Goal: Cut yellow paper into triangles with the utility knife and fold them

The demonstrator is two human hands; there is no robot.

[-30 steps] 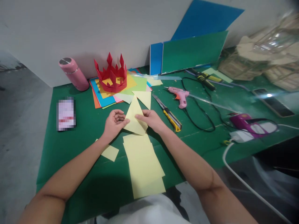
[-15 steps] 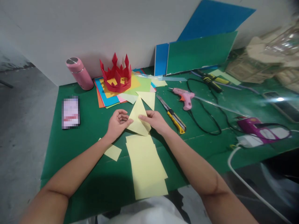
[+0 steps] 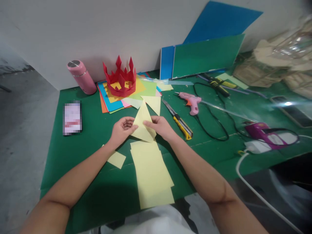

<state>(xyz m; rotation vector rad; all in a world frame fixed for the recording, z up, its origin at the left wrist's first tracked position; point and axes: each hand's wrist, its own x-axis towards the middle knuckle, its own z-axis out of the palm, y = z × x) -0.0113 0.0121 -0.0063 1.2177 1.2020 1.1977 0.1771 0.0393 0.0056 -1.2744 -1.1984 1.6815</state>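
Observation:
A folded piece of pale yellow paper [image 3: 143, 125], pointed at the top, is held up between both my hands. My left hand [image 3: 122, 130] pinches its left edge, with the thumb in front and the fingers curled behind. On the right edge, my right hand [image 3: 159, 126] grips with its thumb across the front; its fingertips are partly hidden behind the paper. Just below lie overlapping yellow paper sheets [image 3: 152, 172]. A small yellow paper piece [image 3: 117, 159] rests by my left forearm, and a yellow paper triangle [image 3: 154, 103] lies behind the folded paper.
A red paper crown [image 3: 120, 81] stands on coloured sheets [image 3: 117, 105], near a pink flask [image 3: 82, 78]. A utility knife [image 3: 180, 122] with its blade out and a pink glue gun [image 3: 191, 101] lie to the right. A pixelated phone-like object [image 3: 72, 117] is at left. Cables cross the green table [image 3: 97, 195].
The view has shifted slightly, so everything sits a little further left. Both hands keep their hold on the folded paper, with hardly any movement.

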